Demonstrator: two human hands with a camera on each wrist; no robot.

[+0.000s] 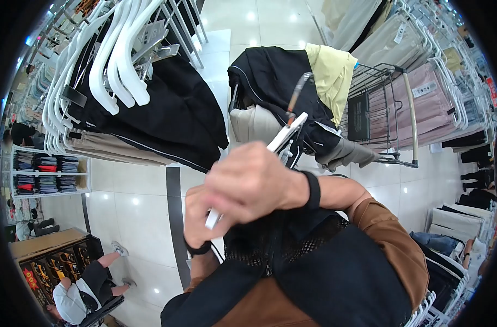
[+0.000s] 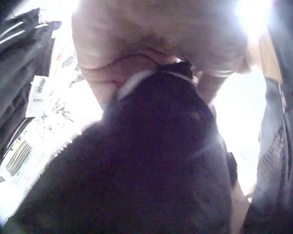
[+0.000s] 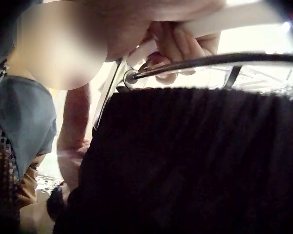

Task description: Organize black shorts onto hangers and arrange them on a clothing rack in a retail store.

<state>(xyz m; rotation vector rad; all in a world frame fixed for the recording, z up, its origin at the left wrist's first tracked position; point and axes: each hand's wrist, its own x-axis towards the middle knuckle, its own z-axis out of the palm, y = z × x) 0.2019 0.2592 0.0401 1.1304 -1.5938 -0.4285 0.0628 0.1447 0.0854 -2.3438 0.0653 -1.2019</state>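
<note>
A white hanger [image 1: 286,133] slants through both hands, its lower end showing below them. My right hand [image 1: 254,177] is curled round it, slightly blurred, with a black band on the wrist. Beneath and to the left, my left hand [image 1: 195,215] grips the lower part, partly covered by the right. In the left wrist view, dark cloth [image 2: 156,146] spreads below the left hand [image 2: 156,34], with a white edge at its top. The right wrist view shows curled fingers [image 3: 178,46] by a metal clip and bar [image 3: 210,61], above dark cloth [image 3: 195,156].
A wire cart [image 1: 411,114] holds black garments [image 1: 275,76] and a yellow one [image 1: 333,73]. White hangers [image 1: 120,60] with black trousers [image 1: 177,103] fill the left rack. Pink trousers [image 1: 412,109] hang at right. A person [image 1: 71,300] sits at lower left.
</note>
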